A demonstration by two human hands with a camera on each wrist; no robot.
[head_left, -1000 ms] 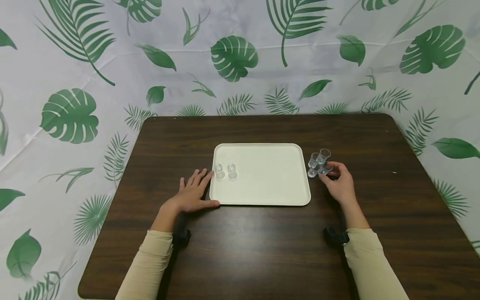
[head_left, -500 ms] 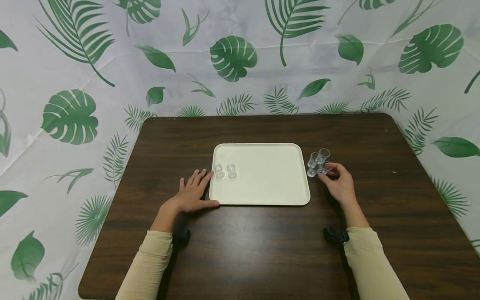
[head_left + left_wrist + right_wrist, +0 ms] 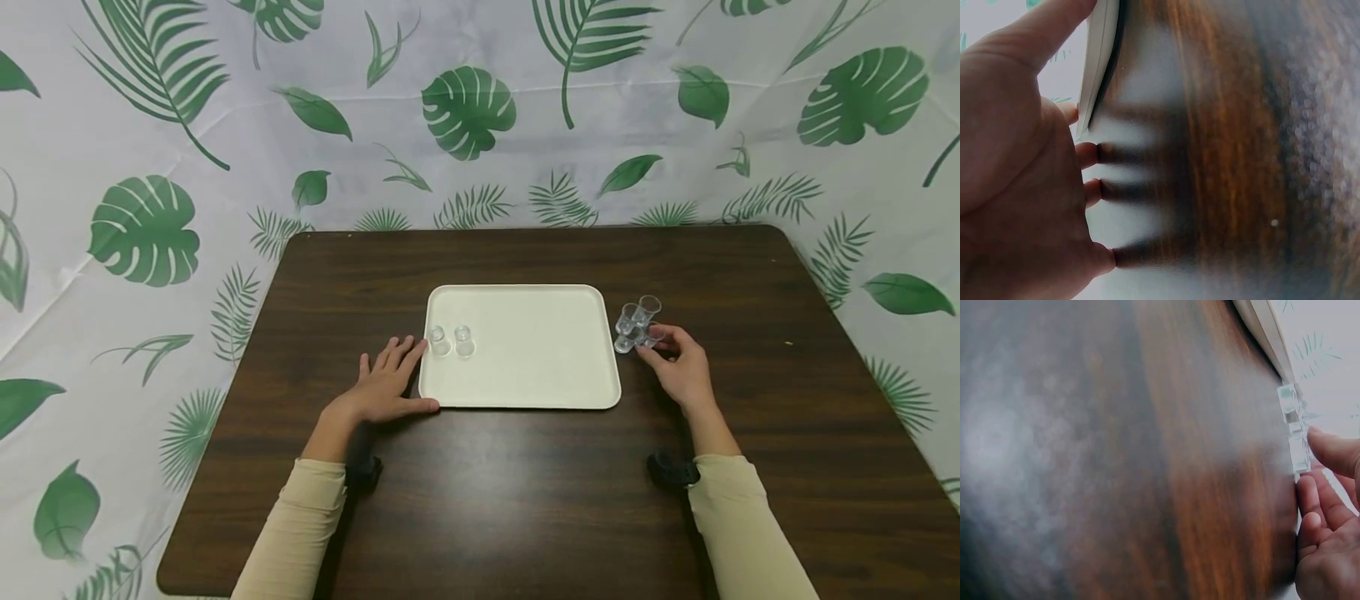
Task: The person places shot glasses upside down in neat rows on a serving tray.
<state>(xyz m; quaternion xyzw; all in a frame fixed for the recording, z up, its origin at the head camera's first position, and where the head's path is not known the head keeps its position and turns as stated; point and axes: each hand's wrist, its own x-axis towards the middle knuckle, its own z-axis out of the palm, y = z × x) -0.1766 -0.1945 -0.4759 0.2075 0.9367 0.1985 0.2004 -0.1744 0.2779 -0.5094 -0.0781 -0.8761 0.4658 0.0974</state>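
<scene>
Left hand (image 3: 384,390): fingers apart, touching white tray (image 3: 536,350) at left edge. Right hand (image 3: 679,367): fingers pinch one clear cup (image 3: 656,334) of a cluster (image 3: 627,322) on table (image 3: 495,500), just beside tray. Two small cups (image 3: 464,344) stand on tray.

White leaf-printed sheeting (image 3: 465,112), apparently cloth, rises beyond a dark wood-grained table (image 3: 532,450) whose near half shows soft glare (image 3: 491,512).
</scene>
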